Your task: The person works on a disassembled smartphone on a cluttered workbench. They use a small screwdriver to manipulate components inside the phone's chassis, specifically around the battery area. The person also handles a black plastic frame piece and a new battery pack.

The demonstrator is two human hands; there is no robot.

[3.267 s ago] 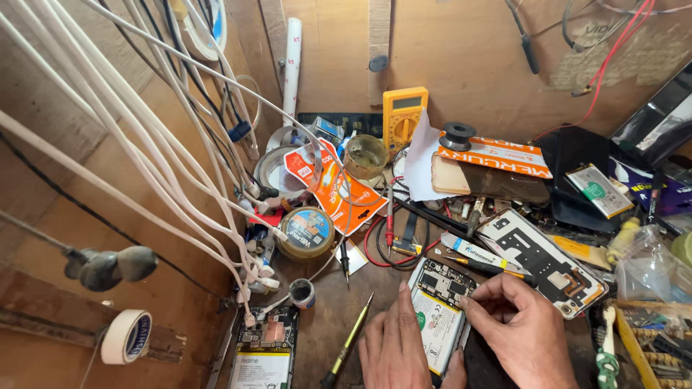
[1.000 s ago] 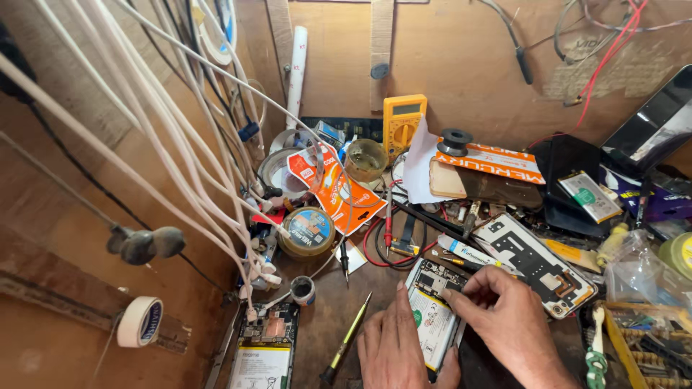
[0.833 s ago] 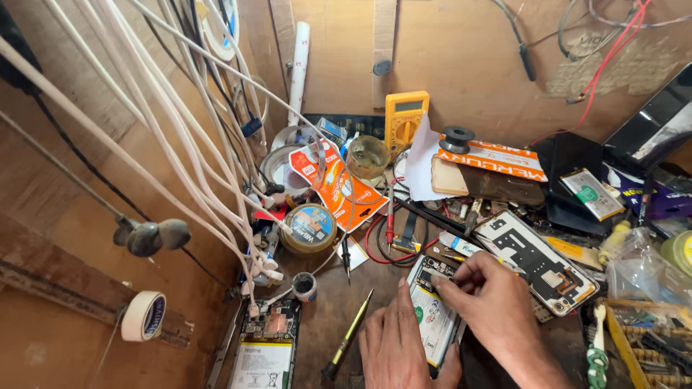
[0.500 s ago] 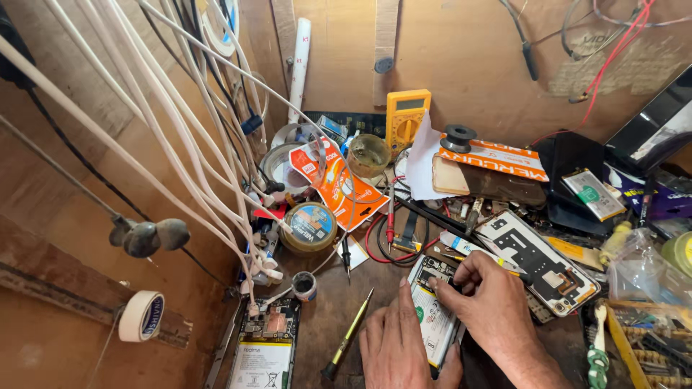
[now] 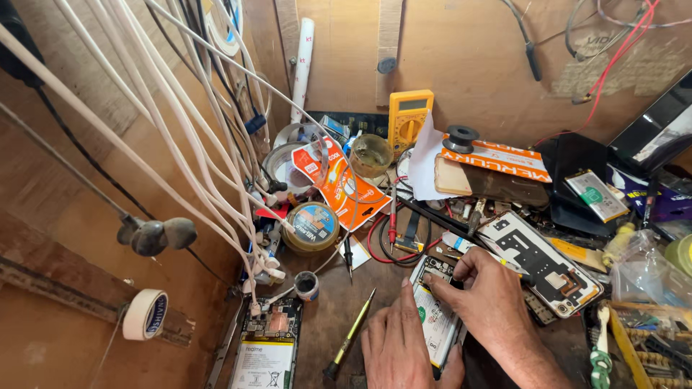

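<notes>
An opened phone [image 5: 436, 317] lies on the bench [image 5: 328, 324], its back off and the battery and board exposed, so the opening looks done while work inside is unfinished. The left hand [image 5: 396, 346] lies flat on the phone's lower part, pinning it, gripping nothing. The right hand [image 5: 490, 295] pinches at the phone's top edge; whether its fingertips hold a small part or tool, I cannot tell. A screwdriver [image 5: 351, 335] lies just left. The phone's lower end is hidden under both hands.
</notes>
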